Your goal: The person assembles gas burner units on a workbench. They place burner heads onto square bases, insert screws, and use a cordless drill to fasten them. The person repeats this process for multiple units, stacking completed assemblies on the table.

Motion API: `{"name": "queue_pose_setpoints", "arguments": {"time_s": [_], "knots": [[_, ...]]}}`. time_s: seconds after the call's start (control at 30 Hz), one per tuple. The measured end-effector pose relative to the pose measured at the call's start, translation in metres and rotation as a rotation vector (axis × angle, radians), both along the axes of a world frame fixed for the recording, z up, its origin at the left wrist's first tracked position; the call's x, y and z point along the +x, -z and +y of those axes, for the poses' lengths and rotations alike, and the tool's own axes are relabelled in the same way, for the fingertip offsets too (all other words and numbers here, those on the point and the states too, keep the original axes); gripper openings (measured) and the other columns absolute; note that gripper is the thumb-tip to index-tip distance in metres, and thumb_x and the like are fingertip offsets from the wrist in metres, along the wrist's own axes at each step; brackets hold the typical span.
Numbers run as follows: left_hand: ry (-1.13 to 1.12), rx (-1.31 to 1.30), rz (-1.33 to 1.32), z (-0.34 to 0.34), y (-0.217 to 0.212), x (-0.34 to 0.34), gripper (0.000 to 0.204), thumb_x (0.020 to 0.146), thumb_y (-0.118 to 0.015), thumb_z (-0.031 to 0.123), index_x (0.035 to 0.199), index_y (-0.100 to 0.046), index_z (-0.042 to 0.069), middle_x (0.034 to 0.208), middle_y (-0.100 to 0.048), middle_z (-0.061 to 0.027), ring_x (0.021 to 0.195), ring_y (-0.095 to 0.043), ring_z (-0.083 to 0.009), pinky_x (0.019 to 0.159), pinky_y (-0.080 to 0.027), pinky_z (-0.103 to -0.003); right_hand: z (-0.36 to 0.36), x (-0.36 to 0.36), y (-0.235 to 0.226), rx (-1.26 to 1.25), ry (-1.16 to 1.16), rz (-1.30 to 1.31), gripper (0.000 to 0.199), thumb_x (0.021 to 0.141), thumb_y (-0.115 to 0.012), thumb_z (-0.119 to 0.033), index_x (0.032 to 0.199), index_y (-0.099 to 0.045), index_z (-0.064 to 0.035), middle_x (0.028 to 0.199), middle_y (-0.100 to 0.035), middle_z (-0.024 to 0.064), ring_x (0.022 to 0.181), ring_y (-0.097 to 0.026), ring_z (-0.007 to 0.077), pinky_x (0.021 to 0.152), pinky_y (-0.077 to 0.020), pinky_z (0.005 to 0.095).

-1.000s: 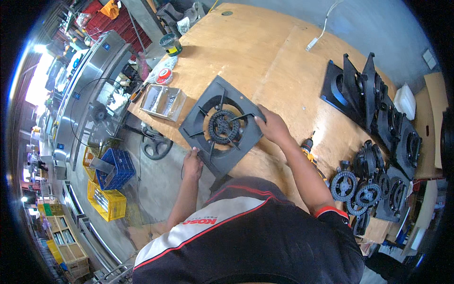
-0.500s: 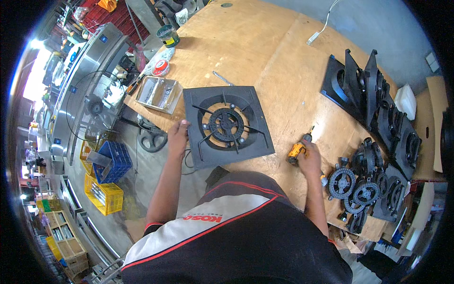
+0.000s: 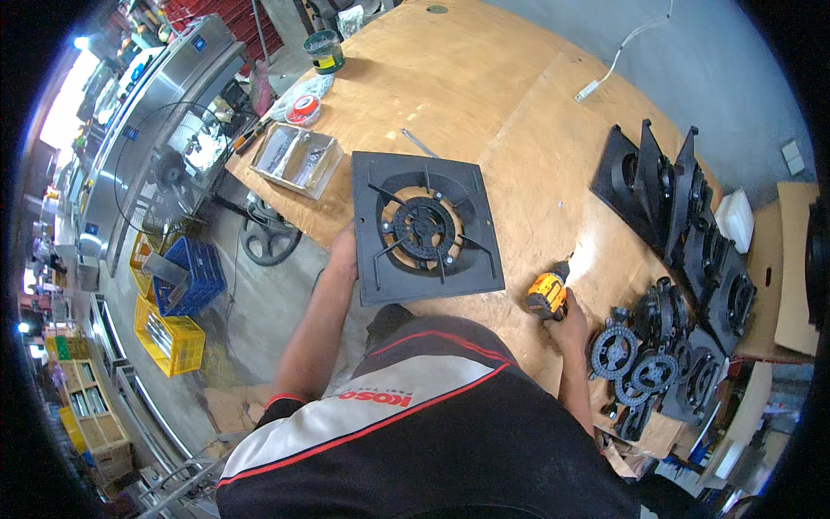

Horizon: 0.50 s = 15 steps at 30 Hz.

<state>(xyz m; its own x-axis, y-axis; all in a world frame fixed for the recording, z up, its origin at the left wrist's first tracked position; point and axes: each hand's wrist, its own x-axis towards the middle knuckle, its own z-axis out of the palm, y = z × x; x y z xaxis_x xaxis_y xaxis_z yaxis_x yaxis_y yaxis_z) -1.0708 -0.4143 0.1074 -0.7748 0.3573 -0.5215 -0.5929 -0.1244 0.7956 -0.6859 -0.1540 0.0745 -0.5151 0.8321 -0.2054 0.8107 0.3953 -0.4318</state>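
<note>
A square black gas burner plate (image 3: 372,281) with a round burner ring (image 3: 424,230) and several pan-support arms is before me at the table's near edge. At its left edge is my left hand (image 3: 344,249), gripping the plate, the fingers hidden under or behind it. My right hand (image 3: 569,329) is closed round a yellow and black cordless drill (image 3: 547,294), which it holds low over the table, right of the plate. The drill's tip points away from me.
Black cast burner rings (image 3: 614,348) lie heaped at the right, beside a row of more black burner plates (image 3: 628,177). A box of small parts (image 3: 322,173), a tape roll (image 3: 303,108), a thin metal tool (image 3: 417,141) and a green tub (image 3: 324,52) sit on the wooden table (image 3: 519,95).
My left hand has slid further behind the plate's left edge, its thumb no longer showing. The drill in my right hand has turned slightly. The whole view has shifted a little.
</note>
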Motion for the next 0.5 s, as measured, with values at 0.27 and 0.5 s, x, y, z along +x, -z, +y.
{"name": "queue_pose_setpoints", "arguments": {"time_s": [0.27, 0.5], "knots": [[0.198, -0.041, 0.003, 0.037, 0.007, -0.043, 0.025, 0.092, -0.062, 0.028, 0.098, -0.07, 0.005, 0.084, -0.066, -0.004, 0.07, -0.06, -0.014, 0.062, -0.05, -0.03, -0.012, -0.055, -0.045, -0.672, 0.119, 0.52, 0.043, 0.078, -0.076, -0.013, 0.116, -0.061, -0.0007, 0.095, -0.069, 0.0084, 0.08, -0.066, 0.0178, 0.076, -0.0539, 0.0337], [0.216, 0.024, -0.107, 0.059, 0.036, -0.073, 0.029, 0.098, -0.053, 0.02, 0.116, -0.062, -0.001, 0.094, -0.067, -0.0087, 0.077, -0.064, -0.0171, 0.068, -0.053, -0.031, -0.035, -0.187, -0.123, -0.974, -0.143, 0.402, 0.047, 0.085, -0.073, -0.021, 0.124, -0.058, -0.0003, 0.099, -0.069, 0.011, 0.084, -0.066, 0.0186, 0.077, -0.0536, 0.0344]]}}
